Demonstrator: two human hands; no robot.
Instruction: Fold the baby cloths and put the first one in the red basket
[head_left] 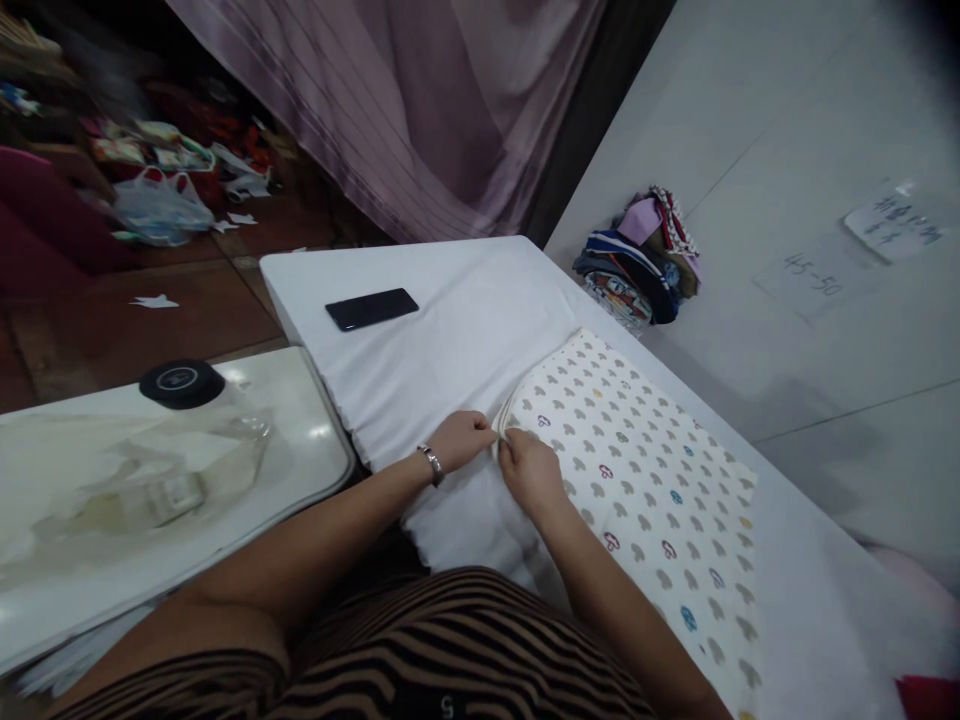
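Observation:
A white cloth printed with small grey, red and blue mushroom-like shapes [630, 440] lies folded in layers on the white-covered table [450, 350]. My left hand [459, 441], with a metal band at its wrist, is closed in a pinch at the left corner of this cloth. Right beside it, my right hand [534, 474] grips the same corner between thumb and fingers. The layered edges of the cloth show just above the fingertips. My fingertips nearly meet and hide the exact spot they hold.
A black phone [373, 309] lies on the table's far part. Folded clothes [637, 260] are stacked against the wall. At left, a lower white table [300, 400] bears a round black object [181, 383] and a clear plastic bag [225, 450]. A purple curtain [450, 110] hangs beyond.

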